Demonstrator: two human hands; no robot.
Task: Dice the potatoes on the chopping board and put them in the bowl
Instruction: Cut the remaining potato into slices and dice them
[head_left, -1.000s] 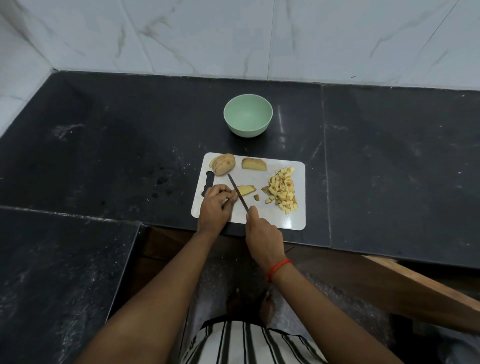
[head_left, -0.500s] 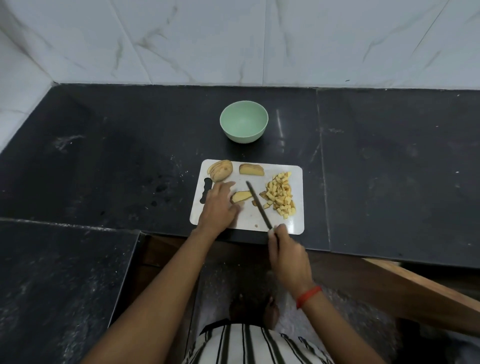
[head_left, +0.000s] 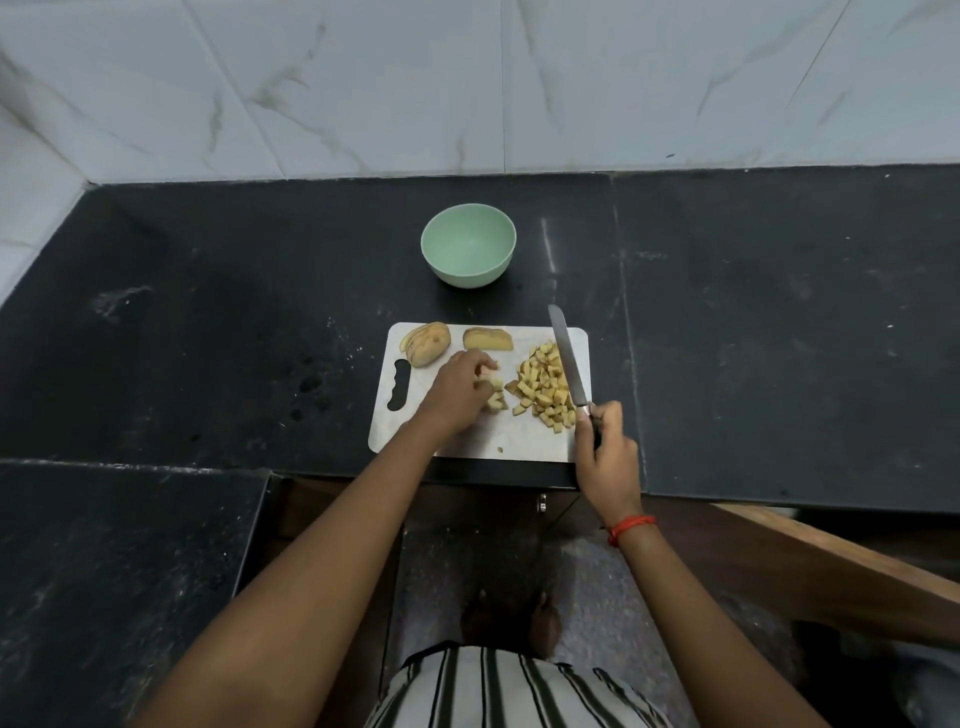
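**Dice heaped on the board, knife held beside them**

Head view: a white board (head_left: 519, 441) lies at the near edge of a black counter (head_left: 208, 338). A pale green bowl (head_left: 470, 275) stands beyond its far edge, apart from it. The dice (head_left: 545, 387) sit in a heap on the right part of the board. They are small, pale yellow cubes, some with brown skin on one face. At the far left corner lies a potato half (head_left: 425, 344), skin up, cut into slices that stand together. Just right of it lies a wedge (head_left: 487, 339), yellow with a brown edge. A few loose cubes (head_left: 497, 401) lie between the heap and the left hand (head_left: 457, 395).

The left hand rests over the middle of the board, its fingers bent and their tips among the loose cubes. Blur hides whether they pinch a piece or only touch it. The right hand (head_left: 608, 457) is at the board's near right corner, fingers wrapped round the handle of a knife (head_left: 566, 358). The blade points away toward the white tiled wall (head_left: 467, 78) and runs just beside the right flank of the heap, with its tip past the far edge of the board. I cannot tell whether the blade touches the board.

A red band (head_left: 631, 526) circles the right wrist, and a striped shirt (head_left: 493, 686) shows at the bottom edge.
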